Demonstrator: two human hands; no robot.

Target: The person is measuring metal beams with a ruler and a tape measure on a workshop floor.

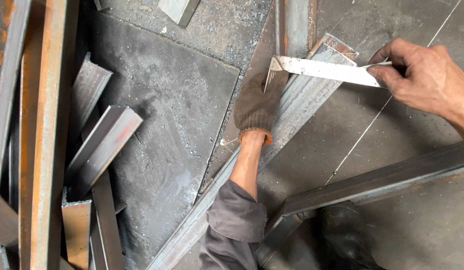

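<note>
Hidden: left hand [259, 105] fingertips, behind square [328, 70].
Grip: gloved left clamps square's corner; bare right hand [424, 75] pinches its blade, upper right.
Count: one square, on one angle bar [292, 112], centre.

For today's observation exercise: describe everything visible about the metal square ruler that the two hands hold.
The square ruler is a flat, pale grey metal L, scuffed and dull. Its long blade runs nearly level across the cut end of a rusty steel channel; its short leg points down. The gloved left hand steadies the corner, and the bare right hand pinches the blade's far end.
</note>
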